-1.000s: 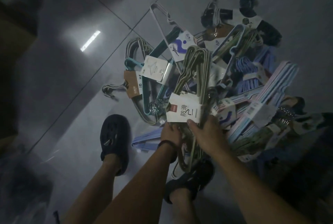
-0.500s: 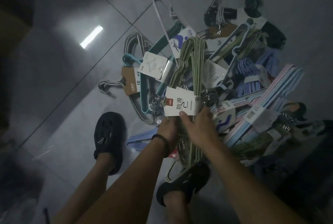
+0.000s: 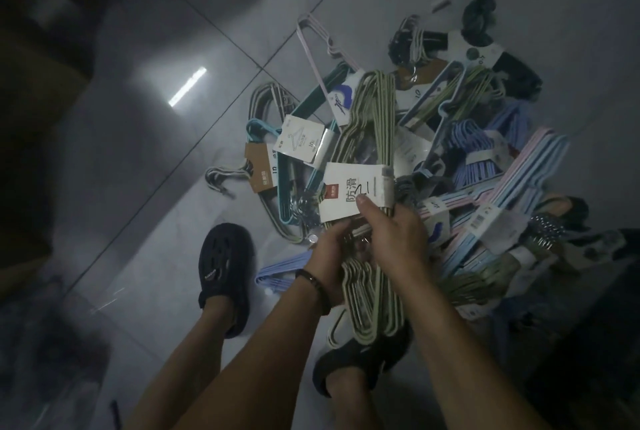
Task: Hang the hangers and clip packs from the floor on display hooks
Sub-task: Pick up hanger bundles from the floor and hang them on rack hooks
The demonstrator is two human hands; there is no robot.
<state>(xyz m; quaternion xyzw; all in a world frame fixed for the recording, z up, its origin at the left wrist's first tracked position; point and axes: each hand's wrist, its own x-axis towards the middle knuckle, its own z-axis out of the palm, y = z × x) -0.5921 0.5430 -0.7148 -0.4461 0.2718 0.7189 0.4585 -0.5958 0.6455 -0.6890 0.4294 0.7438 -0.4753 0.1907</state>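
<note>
Bundle of olive-green wire hangers (image 3: 375,111) with a white paper label sits at the near edge of the mixed hanger pile (image 3: 485,166) on the grey tiled floor (image 3: 138,170). Left hand (image 3: 329,256) and right hand (image 3: 398,239) both curl round it, right thumb on the label.

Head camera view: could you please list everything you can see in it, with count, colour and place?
olive hanger bundle: one, olive green with a white label, centre, in both hands
hanger pile: many packs, blue, pink, teal and dark, floor at right
light blue hangers: one bunch, floor beside the left foot
floor: grey tiles, a bright reflection at left
sandals: two, black, on the feet, lower centre
wristband: one, black, left wrist
left hand: grips the bundle below the label
right hand: grips the bundle, thumb on the label
</note>
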